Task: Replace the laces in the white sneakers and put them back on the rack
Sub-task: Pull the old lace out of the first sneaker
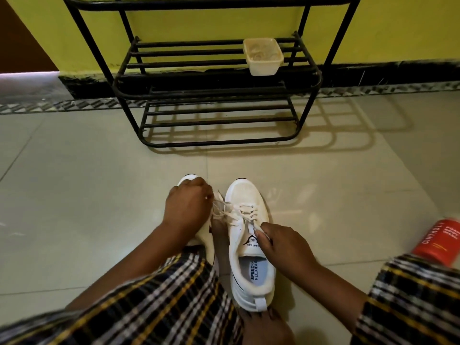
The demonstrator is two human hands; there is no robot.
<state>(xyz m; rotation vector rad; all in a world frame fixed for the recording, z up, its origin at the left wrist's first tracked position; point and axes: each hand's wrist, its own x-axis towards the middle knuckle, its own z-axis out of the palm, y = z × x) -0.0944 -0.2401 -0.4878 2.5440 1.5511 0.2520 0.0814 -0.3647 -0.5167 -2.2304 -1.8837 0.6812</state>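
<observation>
two white sneakers (250, 245) stand side by side on the tiled floor (74, 195) before the black rack (214, 95). the left hand (188, 207) and right hand (283, 245) each pinch a lace (232, 215) end of the right sneaker.

Sneaker insole (258, 270): "SPEED FLEXIBLE", black print, running lengthwise.
Sneaker tongue (253, 241): "SPEED" under a triangular logo, partly covered.
Red can (440, 241), at the floor's right edge: "CINTHOL"; the smaller lines are too blurred, possibly "BODY".
</observation>
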